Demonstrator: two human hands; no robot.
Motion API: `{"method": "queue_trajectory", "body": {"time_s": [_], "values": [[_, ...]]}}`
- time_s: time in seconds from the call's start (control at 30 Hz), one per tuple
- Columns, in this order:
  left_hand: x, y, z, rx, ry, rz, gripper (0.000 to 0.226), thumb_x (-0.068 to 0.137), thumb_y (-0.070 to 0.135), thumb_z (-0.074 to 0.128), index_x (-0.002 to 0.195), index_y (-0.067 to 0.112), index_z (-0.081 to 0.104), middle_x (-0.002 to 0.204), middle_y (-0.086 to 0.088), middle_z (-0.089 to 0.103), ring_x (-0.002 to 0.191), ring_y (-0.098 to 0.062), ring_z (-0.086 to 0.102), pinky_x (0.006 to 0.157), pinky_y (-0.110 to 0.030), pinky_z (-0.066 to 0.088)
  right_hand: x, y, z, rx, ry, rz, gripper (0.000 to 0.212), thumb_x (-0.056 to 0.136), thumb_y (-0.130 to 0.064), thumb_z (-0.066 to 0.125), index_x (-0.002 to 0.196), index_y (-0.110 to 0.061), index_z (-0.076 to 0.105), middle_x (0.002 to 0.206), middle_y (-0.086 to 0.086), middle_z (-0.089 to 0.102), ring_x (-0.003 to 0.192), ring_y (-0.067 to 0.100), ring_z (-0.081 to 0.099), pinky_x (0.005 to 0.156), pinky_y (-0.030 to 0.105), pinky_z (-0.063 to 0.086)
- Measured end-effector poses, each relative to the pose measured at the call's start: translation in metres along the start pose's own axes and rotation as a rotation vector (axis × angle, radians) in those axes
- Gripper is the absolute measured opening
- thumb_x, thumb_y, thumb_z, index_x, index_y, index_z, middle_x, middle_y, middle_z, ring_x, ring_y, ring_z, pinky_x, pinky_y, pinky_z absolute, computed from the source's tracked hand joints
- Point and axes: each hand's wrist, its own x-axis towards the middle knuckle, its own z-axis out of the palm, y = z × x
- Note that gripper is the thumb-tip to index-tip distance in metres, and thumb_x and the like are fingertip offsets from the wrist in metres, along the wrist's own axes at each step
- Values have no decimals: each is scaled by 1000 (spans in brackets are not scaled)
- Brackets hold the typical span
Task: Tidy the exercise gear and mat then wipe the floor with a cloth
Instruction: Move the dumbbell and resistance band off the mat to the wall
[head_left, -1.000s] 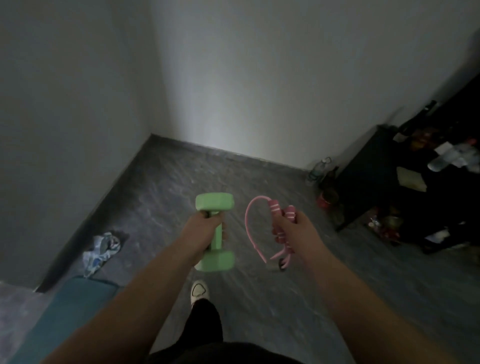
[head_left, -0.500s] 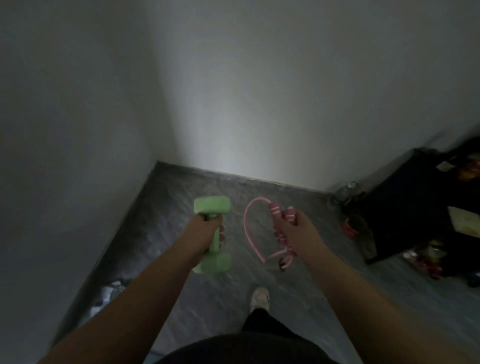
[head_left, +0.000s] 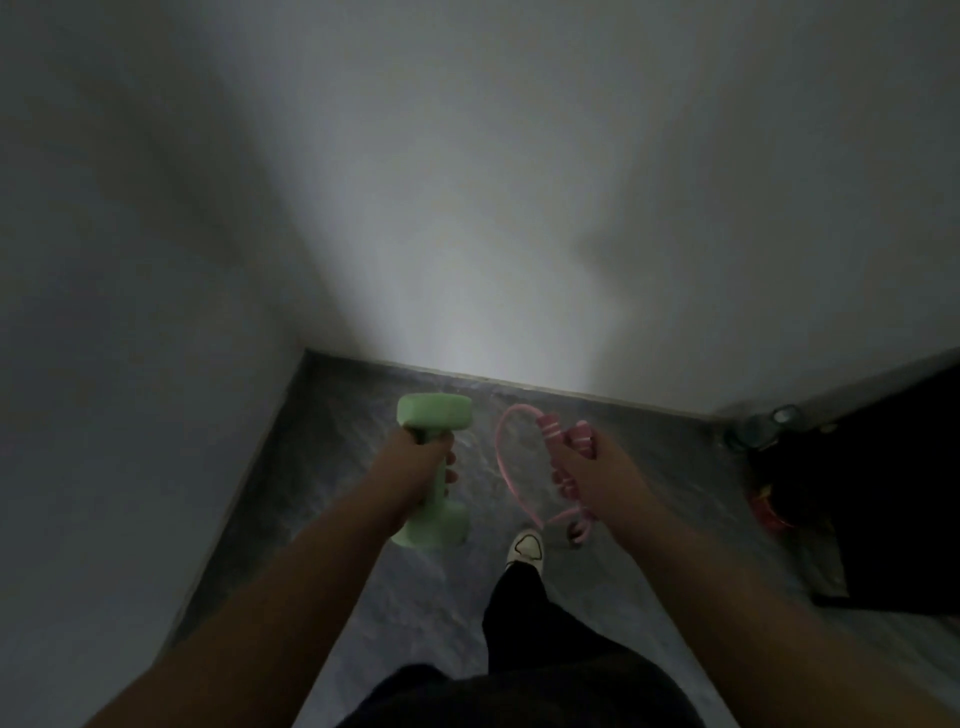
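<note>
My left hand (head_left: 415, 475) grips the middle of a light green dumbbell (head_left: 435, 415), held upright above the floor. My right hand (head_left: 597, 478) holds a bundled pink jump rope (head_left: 551, 434) by its two handles, with a loop of cord (head_left: 500, 457) arching out to the left. Both hands are held out in front of me, close to the room's corner. The mat and the cloth are out of view.
Grey marbled floor (head_left: 363, 415) meets white walls in a corner just ahead. A dark cabinet (head_left: 893, 493) stands at the right with a bottle (head_left: 763, 428) and a red item (head_left: 769, 512) at its foot. My white shoe (head_left: 527, 548) steps forward.
I have walked closer to the corner; the wall fills more of the view. The teal mat and crumpled cloth at the lower left have dropped out of sight. Both hands keep their hold.
</note>
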Motion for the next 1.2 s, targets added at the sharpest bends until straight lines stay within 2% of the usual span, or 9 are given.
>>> {"method": "queue_trajectory", "body": {"time_s": [0.13,0.2,0.37,0.53,0.7,0.77,0.9,1.03,1.2], "values": [[106,15,9,40,-12,-71,10,97,16,59,97,6,61,83,-14,65,65,-24,65,63,-38,53,106,2,0,-30,61,53,42,91,-38,68,86,0,50,67,7,57,60,18,52,59,34,45],[160,10,13,82,-31,-95,9,97,16,58,95,8,60,84,-14,64,65,-24,65,62,-37,52,154,15,7,-62,83,78,33,92,-35,67,87,-6,52,73,6,57,64,18,52,64,32,44],[310,-44,21,274,-91,-126,18,94,12,62,109,3,60,80,-11,66,64,-23,65,64,-40,56,277,91,39,-149,108,114,38,94,-26,64,83,4,44,67,11,46,62,21,43,58,36,37],[455,-138,28,561,-202,-129,21,91,18,64,110,12,58,94,-14,69,78,-28,70,75,-43,56,382,195,67,-196,124,93,32,88,-21,70,83,8,56,63,2,59,49,-1,53,51,14,45],[581,-234,34,882,-294,25,33,89,22,68,120,15,59,107,-6,67,98,-26,66,86,-41,53,477,309,81,-425,106,52,26,91,-33,66,86,-12,53,72,15,59,60,30,60,55,35,50],[623,-261,37,1030,-292,120,33,89,26,69,120,17,61,106,-1,65,97,-20,62,83,-34,47,512,349,85,-539,98,-29,26,92,-31,65,81,-15,48,69,10,52,56,23,50,55,27,42],[709,-302,44,1282,-284,275,35,89,33,68,122,23,61,116,-5,69,103,-26,66,89,-42,53,584,400,95,-719,88,-271,16,89,-19,66,86,-13,52,76,1,46,60,10,37,57,11,31],[778,-324,47,1548,-261,406,35,91,17,63,123,27,55,113,-2,70,94,-23,69,75,-35,55,661,438,110,-855,-18,-520,17,91,-22,66,97,-12,54,93,-1,46,82,16,39,72,26,28],[838,-343,44,1784,-218,635,37,88,5,56,120,22,57,109,-3,71,94,-26,70,74,-38,57,715,488,141,-1161,-19,-663,30,83,-18,63,111,-8,63,111,20,65,102,38,62,92,44,49]]}}
